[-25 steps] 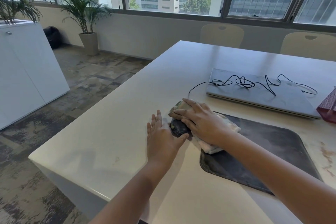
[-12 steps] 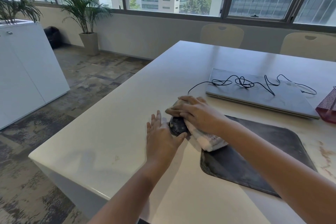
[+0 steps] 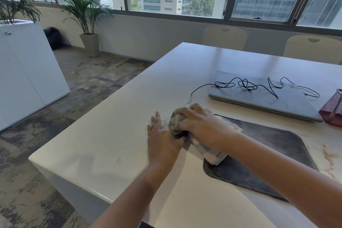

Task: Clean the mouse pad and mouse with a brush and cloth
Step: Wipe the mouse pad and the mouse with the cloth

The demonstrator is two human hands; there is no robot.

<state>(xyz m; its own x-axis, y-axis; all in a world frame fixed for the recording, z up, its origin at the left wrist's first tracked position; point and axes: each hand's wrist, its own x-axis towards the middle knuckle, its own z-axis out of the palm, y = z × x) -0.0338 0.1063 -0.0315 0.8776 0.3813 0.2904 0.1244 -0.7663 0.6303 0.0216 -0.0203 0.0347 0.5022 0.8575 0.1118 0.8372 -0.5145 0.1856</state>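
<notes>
Mouse (image 3: 180, 133) sits at the pad's (image 3: 273, 155) left edge, nearly hidden under the cloth (image 3: 209, 151). Right hand (image 3: 199, 125) presses the cloth down, fingers curled; left hand (image 3: 162, 139) lies flat, bracing. Hard rubbing could tug the cable (image 3: 244, 83).

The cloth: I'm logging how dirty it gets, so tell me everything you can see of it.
The cloth is a thick, folded pad of pale, whitish, towel-like fabric with grey-green smudges. It lies slantwise at the table's near left part, its front bunched over the mouse, which is almost hidden, and its rear end resting on the dusty dark mouse pad's left edge. The right hand presses down on it, fingers spread over the front. The left hand lies flat beside it, thumb near its edge.
</notes>
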